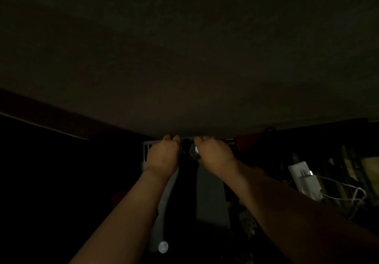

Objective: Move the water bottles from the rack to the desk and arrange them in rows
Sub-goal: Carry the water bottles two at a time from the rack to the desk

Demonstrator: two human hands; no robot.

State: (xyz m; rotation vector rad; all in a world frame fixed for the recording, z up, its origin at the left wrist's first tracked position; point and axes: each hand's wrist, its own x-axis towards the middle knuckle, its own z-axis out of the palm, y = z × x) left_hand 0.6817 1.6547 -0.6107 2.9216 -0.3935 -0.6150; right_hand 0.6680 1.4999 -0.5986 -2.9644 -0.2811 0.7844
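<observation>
The scene is very dark. Both my arms reach forward under a broad dark surface [184,58]. My right hand [215,154] grips a clear water bottle [193,151], whose rounded end shows at the hand's left side. My left hand [163,154] is just left of it with curled fingers. Whatever the left hand holds is hidden behind it. A white slotted rack [146,151] shows at the left hand's outer edge. A small pale round bottle cap [163,247] lies low between my forearms.
A white power adapter [303,178] with white cables [348,192] lies to the right. A red object [246,140] sits just right of my right hand. A pale panel [209,192] runs between my arms. The left side is black.
</observation>
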